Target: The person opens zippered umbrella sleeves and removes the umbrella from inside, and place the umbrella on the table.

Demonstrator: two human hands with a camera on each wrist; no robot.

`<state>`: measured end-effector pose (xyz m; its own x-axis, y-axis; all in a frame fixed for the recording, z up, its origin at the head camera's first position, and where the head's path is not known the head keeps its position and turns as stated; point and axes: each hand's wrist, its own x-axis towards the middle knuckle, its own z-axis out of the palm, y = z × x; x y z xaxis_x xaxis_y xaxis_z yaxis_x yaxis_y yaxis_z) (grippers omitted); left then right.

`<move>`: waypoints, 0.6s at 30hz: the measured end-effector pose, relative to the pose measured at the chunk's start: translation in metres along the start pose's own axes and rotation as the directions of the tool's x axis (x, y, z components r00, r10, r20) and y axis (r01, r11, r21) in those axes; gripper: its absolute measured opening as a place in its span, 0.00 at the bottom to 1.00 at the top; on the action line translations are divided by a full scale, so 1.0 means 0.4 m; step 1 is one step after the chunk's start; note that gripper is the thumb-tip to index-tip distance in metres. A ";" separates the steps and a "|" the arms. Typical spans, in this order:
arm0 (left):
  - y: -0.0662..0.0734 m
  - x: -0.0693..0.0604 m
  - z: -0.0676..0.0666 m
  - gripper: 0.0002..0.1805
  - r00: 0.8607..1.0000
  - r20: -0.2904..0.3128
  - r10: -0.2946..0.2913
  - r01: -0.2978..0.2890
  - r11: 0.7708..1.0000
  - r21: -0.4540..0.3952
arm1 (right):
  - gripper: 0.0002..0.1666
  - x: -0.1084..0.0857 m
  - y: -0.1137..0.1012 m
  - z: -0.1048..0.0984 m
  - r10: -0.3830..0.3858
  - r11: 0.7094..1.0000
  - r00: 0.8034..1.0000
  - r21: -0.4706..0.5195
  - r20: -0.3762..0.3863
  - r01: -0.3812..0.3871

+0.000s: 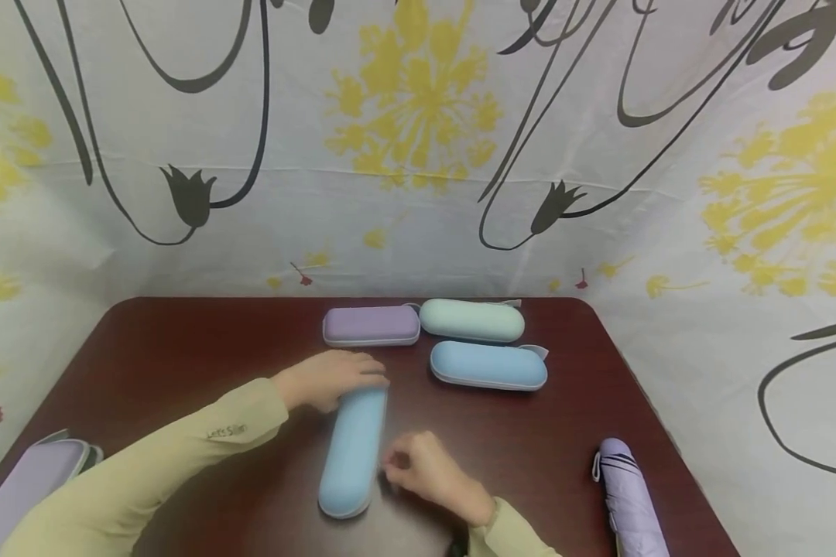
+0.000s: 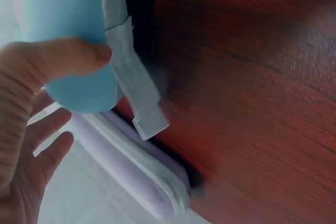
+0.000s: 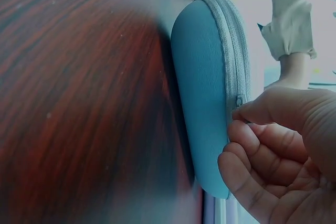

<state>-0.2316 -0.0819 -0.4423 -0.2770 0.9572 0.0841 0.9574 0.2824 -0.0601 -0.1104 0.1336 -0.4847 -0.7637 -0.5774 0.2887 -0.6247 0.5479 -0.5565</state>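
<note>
A light blue zipped case [image 1: 354, 452] lies lengthwise on the dark red table, its far end under my left hand [image 1: 330, 379]. In the left wrist view the thumb of my left hand [image 2: 42, 93] lies across the case [image 2: 63, 14], beside a grey fabric tab [image 2: 137, 85]. My right hand [image 1: 428, 472] is at the right side of the case, near its near end. The right wrist view has thumb and forefinger of my right hand [image 3: 283, 150] pinching the zipper pull [image 3: 239, 100] on the grey zip of the case [image 3: 202, 87]; the other fingers are curled.
Behind, a purple case [image 1: 371, 326], a mint case [image 1: 471, 320] and another blue case [image 1: 488, 366] lie on the table. A lilac case [image 1: 28, 495] is at the left edge, a folded lilac umbrella [image 1: 632, 499] at the right. Patterned cloth [image 1: 362, 263] hangs behind the table.
</note>
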 end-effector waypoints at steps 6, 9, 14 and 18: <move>-0.003 -0.002 -0.001 0.37 0.999 0.042 -0.004 0.006 0.998 -0.064 | 0.05 -0.001 0.007 0.005 -0.020 0.999 1.000 -0.026 0.011 0.020; -0.006 -0.008 0.000 0.38 0.997 0.069 -0.041 0.046 0.996 -0.082 | 0.06 -0.004 0.010 0.001 -0.026 0.998 0.999 -0.056 0.018 0.027; -0.006 -0.017 0.003 0.38 0.987 0.114 -0.113 0.126 0.986 -0.113 | 0.06 -0.015 0.019 -0.011 -0.029 0.995 1.000 -0.095 0.000 0.029; -0.004 -0.017 0.000 0.37 0.983 0.126 -0.131 0.146 0.983 -0.112 | 0.07 -0.021 0.020 -0.016 -0.035 0.994 0.999 -0.103 -0.013 0.034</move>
<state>-0.2314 -0.0890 -0.4428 -0.4084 0.9122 -0.0343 0.9099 0.4098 0.0644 -0.1099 0.1469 -0.4865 -0.7432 -0.5886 0.3180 -0.6635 0.5874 -0.4633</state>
